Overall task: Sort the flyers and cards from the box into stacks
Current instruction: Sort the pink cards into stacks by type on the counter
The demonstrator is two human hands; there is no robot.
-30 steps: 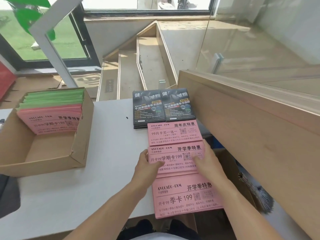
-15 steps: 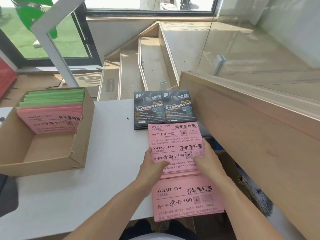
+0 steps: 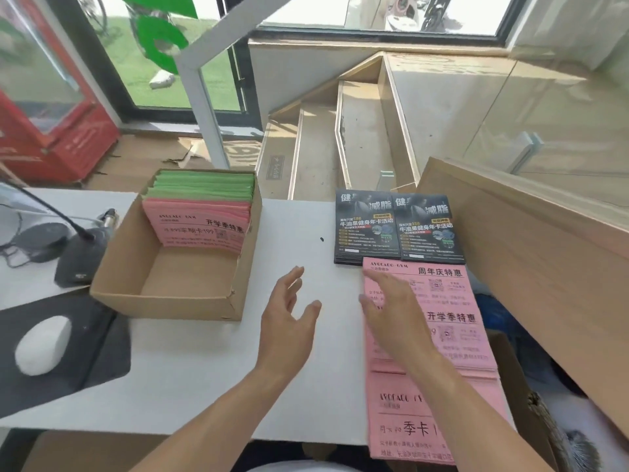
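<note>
1. Both hands, left [image 3: 287, 330] and right [image 3: 391, 315], are held with fingers released, nothing grasped.
2. Bare counter [image 3: 306, 240] is left between the box [image 3: 177, 298] and the pink stacks [image 3: 452, 335].
3. Flyers [image 3: 200, 216] are stood at the box's far wall.
4. Black cards [image 3: 398, 229] are laid at the counter's far edge.

1 head-worn camera looks forward and down, close over the white desk [image 3: 190, 379].

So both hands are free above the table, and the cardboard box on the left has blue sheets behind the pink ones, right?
Not quite: the sheets behind the pink ones in the box are green, not blue, as the head view shows. Both hands, left and right, are free.
</note>
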